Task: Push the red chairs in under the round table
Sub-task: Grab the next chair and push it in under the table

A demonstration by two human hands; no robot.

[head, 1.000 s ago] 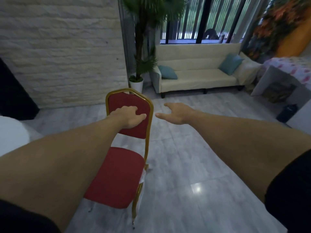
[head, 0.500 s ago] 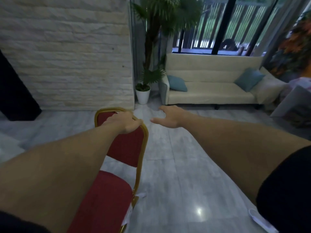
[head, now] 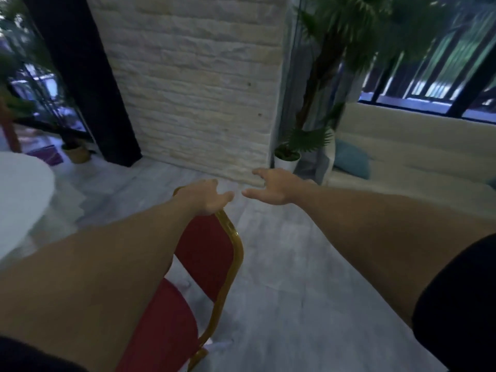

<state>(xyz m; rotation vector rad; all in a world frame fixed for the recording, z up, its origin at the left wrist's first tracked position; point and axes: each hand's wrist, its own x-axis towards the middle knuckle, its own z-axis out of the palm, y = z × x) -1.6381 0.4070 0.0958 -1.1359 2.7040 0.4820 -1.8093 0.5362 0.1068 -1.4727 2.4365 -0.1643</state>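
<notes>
A red chair [head: 206, 251] with a gold metal frame stands low in the middle, its padded seat partly hidden under my left forearm. My left hand [head: 205, 198] grips the top rail of the chair's back. My right hand [head: 273, 186] hovers just right of it with fingers spread, holding nothing and apart from the chair. The white round table [head: 18, 194] shows its edge at the far left, well clear of the chair.
A white brick wall [head: 193, 84] and a black pillar [head: 80, 76] stand ahead. A potted palm [head: 287, 158] sits by the wall's corner, a cream sofa [head: 416, 157] with a teal cushion to the right. Grey tiled floor lies between chair and table.
The view has swung left, bringing the round table and black pillar in. My left hand keeps its hold on the chair back, which now sits lower and nearer; the right hand stays off it.
</notes>
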